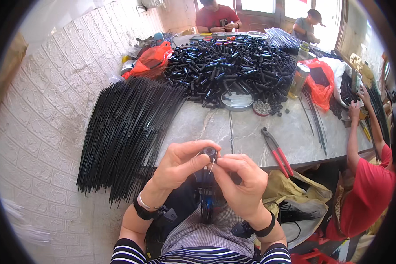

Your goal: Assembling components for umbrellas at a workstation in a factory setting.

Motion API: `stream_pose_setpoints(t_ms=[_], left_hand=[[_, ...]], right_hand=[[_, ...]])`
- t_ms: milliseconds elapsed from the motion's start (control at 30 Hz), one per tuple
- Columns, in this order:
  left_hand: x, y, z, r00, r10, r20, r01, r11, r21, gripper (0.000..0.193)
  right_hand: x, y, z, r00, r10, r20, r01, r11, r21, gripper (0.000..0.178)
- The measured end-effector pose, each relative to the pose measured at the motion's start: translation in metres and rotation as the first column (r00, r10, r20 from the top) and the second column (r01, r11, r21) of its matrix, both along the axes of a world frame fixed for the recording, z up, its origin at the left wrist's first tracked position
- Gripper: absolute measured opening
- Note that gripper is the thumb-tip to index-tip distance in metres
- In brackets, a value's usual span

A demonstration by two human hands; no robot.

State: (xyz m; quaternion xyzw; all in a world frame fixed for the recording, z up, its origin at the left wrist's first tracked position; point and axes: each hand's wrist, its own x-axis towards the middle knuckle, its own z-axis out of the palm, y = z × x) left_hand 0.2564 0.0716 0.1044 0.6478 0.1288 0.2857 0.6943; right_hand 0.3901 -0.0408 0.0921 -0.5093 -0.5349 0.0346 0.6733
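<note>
In front of my chest, just off the near table edge, my left hand pinches a short black cylindrical part with a round end facing up. My right hand closes its thumb and fingertips at the part's right side, on a thin pale rod that slants down from it. The exact grip is partly hidden by the fingertips. Long dark strips hang below my hands. To the right, pincers with red handles lie across the table edge.
A big bundle of thin black rods overhangs the table's left side. Black tubular parts are heaped behind a round dish of pale sticks and a small tub of metal bits. A co-worker in red reaches in at right.
</note>
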Motion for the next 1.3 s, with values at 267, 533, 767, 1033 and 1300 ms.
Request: stream_pose_setpoints(t_ms=[267,533,767,1033,1300], left_hand=[[0.007,-0.012,-0.007,0.995,0.054,0.084,-0.048,0.997,-0.068,0.032],[0.004,-0.022,-0.008,0.98,0.109,0.168,-0.081,0.983,-0.165,0.034],[0.002,-0.029,-0.003,0.971,0.215,0.105,-0.227,0.966,0.126,0.034],[0.0,-0.029,0.0,0.984,0.164,0.072,-0.176,0.965,0.196,0.033],[0.002,-0.041,0.011,0.954,0.296,0.035,-0.29,0.894,0.341,0.034]], right_hand=[[-0.001,0.005,-0.003,0.984,-0.107,0.14,0.092,0.99,0.111,0.019],[-0.01,0.008,-0.002,0.983,-0.108,0.15,0.089,0.987,0.131,0.018],[-0.011,0.007,-0.004,0.986,-0.103,0.129,0.086,0.987,0.132,0.02],[-0.015,0.003,-0.001,0.972,-0.15,0.183,0.128,0.984,0.126,0.02],[-0.014,0.01,-0.004,0.929,-0.277,0.247,0.238,0.955,0.176,0.021]])
